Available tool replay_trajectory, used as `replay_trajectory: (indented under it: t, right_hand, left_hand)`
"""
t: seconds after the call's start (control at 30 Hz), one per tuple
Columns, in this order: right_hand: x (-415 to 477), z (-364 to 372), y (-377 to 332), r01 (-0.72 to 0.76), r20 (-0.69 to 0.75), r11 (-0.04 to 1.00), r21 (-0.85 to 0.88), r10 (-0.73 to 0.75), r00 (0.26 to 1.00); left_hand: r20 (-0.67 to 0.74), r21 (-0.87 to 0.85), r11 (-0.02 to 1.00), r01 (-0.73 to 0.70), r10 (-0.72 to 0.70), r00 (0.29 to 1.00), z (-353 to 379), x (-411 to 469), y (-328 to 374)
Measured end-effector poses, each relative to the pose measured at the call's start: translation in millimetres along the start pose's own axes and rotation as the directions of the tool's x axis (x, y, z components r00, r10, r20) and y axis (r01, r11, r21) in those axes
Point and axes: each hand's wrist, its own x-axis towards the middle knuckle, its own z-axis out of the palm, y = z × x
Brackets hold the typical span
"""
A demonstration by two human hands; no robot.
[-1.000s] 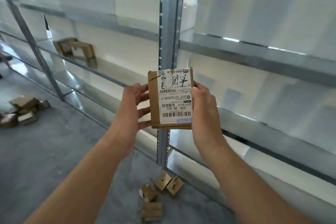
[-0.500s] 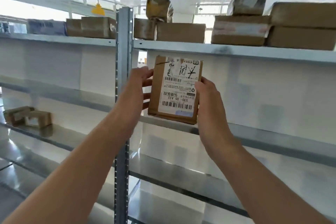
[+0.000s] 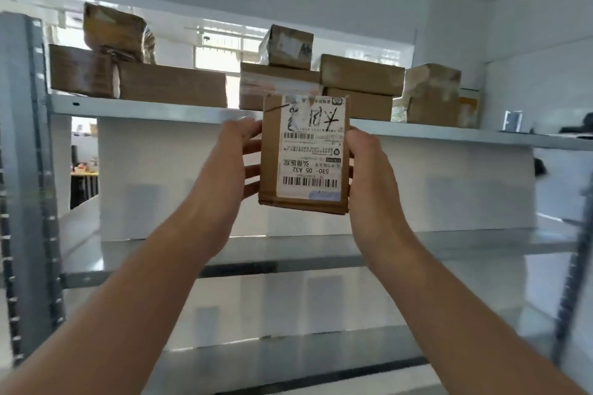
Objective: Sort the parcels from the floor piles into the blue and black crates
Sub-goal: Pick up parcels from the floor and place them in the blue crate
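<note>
A small brown cardboard parcel point(image 3: 305, 154) with a white shipping label, printed upside down, is held up in front of me at the level of the top shelf edge. My left hand point(image 3: 224, 167) grips its left side, fingers curled behind it. My right hand point(image 3: 369, 167) grips its right side with the thumb at the front edge. No blue or black crate is in view.
A grey metal rack fills the view, with an upright post point(image 3: 25, 170) at the left. Its top shelf point(image 3: 154, 111) carries several brown boxes point(image 3: 173, 85). The two lower shelves point(image 3: 288, 250) hold nothing visible. A white wall stands at the right.
My view has risen from the floor and lower shelves to the top shelf. Both hands have lifted the parcel higher, still gripping it the same way.
</note>
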Motion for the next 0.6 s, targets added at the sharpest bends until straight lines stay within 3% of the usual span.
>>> replay_trajectory:
  t: [0.23, 0.4, 0.6]
  right_hand:
    - [-29.5, -25.8, -2.0, -0.024, -0.274, 0.984, -0.174, -0.025, 0.961]
    - [-68.0, -67.9, -11.9, -0.077, -0.430, 0.963, -0.258, -0.043, 0.902]
    - [-126.9, -119.1, -30.1, -0.144, -0.562, 0.949, -0.282, -0.041, 0.826]
  left_hand:
    - [0.277, -0.096, 0.992, 0.081, -0.051, 0.960, 33.9, 10.5, -16.6]
    - [0.478, -0.185, 0.965, 0.186, -0.077, 0.875, 77.4, -12.8, -29.3]
    - [0.622, -0.218, 0.928, 0.302, -0.107, 0.776, 131.7, -64.9, -27.6]
